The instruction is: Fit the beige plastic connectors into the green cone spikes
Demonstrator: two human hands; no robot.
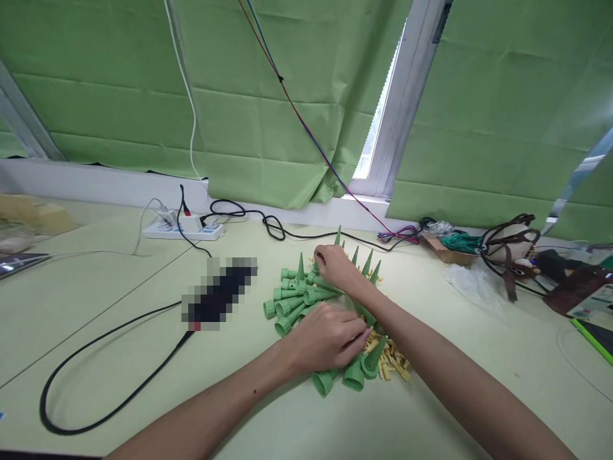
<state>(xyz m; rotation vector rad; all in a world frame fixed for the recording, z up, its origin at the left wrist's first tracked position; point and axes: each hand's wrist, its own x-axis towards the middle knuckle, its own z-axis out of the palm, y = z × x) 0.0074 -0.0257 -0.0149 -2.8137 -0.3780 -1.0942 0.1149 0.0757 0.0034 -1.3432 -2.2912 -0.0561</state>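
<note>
A pile of hollow green plastic spikes (290,305) with ribbed collars lies on the table; a few of them, such as the upright spike (301,267), point upward. My left hand (330,335) rests low over the near side of the pile, fingers curled together beside small yellow plastic pieces (395,364). Whatever it grips is hidden. Farther back, my right hand (338,265) is closed in a pinch above the far spikes, and its fingertips hide what they hold. A tilted green spike (374,359) and a green collar (354,375) lie just right of my left hand.
Left of the pile lies a blurred dark device (220,297) on a looping black cable (45,390). A white power strip (184,231) sits by the wall. At right are a cardboard box (450,250), clear plastic bag (474,284) and a bag with brown straps (512,246).
</note>
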